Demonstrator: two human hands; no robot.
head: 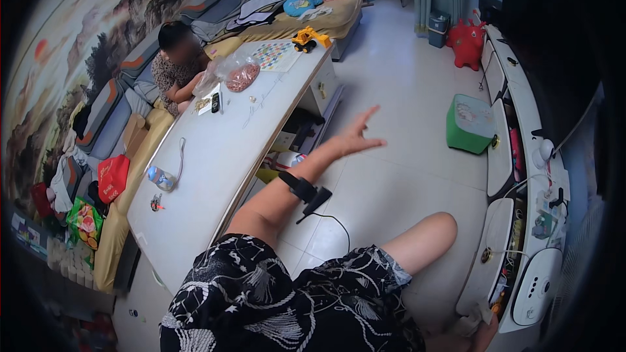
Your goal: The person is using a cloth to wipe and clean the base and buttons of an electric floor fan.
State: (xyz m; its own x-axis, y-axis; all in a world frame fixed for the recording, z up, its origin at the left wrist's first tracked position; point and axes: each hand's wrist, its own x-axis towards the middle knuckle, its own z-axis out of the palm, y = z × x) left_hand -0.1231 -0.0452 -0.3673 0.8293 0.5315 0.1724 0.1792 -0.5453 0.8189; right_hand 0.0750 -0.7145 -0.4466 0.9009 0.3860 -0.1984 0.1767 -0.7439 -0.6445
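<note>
My left hand [359, 136] is stretched out in mid-air over the tiled floor, fingers spread and nothing in them. A black strap with a device [305, 190] sits around that forearm, with a thin cable hanging from it. At the lower right my right hand [485, 333] holds a crumpled greyish cloth [472, 320] beside an open drawer [501, 278] of the white low cabinet. Part of that hand is hidden by the cloth and the dark rim of the picture.
A long white table [205, 156] bears a bottle [161, 178], a bag of reddish nuts or beans [242, 76] and a toy excavator [310, 39]. Another person [178, 68] sits at its far side. A green box [469, 124] and a red animal toy [467, 44] stand on the floor.
</note>
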